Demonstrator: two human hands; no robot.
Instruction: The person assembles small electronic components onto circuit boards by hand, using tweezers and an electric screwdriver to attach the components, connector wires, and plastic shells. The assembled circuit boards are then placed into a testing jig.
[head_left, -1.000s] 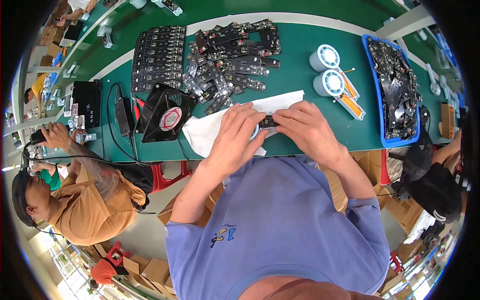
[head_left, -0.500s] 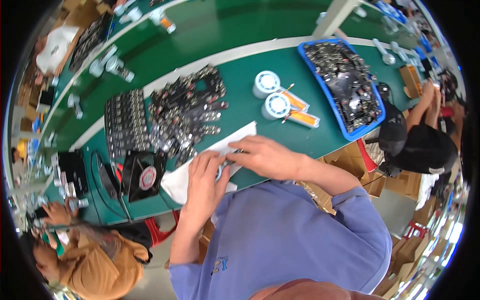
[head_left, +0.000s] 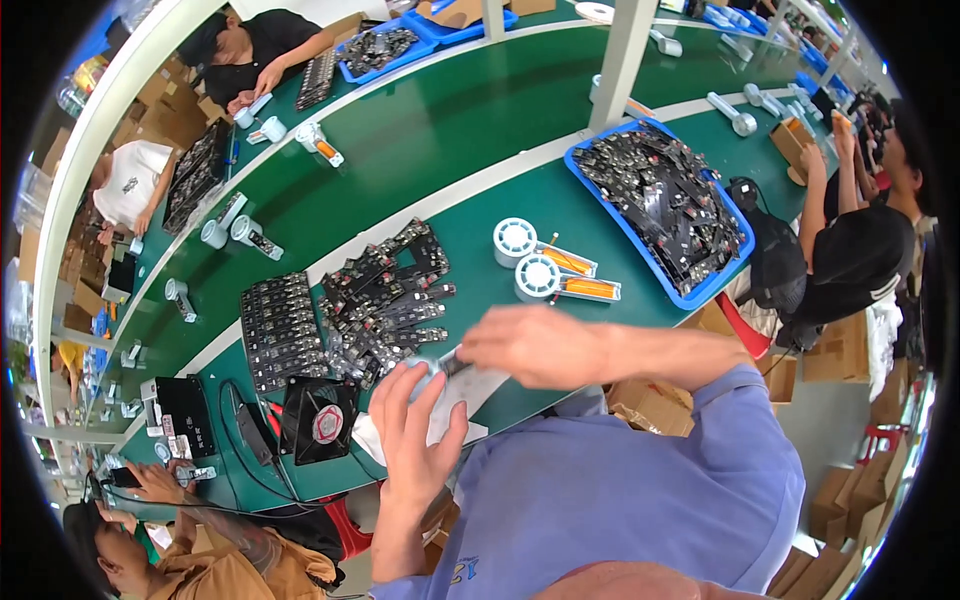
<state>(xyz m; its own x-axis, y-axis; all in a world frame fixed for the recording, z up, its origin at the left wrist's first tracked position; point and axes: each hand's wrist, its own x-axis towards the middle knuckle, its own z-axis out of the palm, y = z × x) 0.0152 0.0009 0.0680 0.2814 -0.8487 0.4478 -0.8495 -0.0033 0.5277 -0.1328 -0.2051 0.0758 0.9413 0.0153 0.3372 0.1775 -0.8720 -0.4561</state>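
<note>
My left hand (head_left: 408, 435) is over the white sheet (head_left: 477, 392), fingers apart and thumb held away. Its fingertips are at a pale, round fan-like part (head_left: 428, 366), mostly hidden behind them. My right hand (head_left: 535, 346) is smeared by motion, its fingers closed on a narrow dark strip (head_left: 455, 363) beside that part. Whether the strip is joined to the pale part, I cannot tell. Beyond my left hand, loose dark circuit boards (head_left: 385, 300) lie heaped next to a neat row of boards (head_left: 280, 330).
Two white handheld fans (head_left: 537, 278) with orange inside their handles lie beyond my right hand. A blue tray (head_left: 690, 298) heaped with boards is to the right. At left are a black square fan (head_left: 320, 425) and cables. Co-workers sit on both sides and across the green belt (head_left: 430, 120).
The view has shifted, showing more of the far side. My left hand's fingers have spread and its thumb has moved away from the pale part. My right hand has become blurred with movement.
</note>
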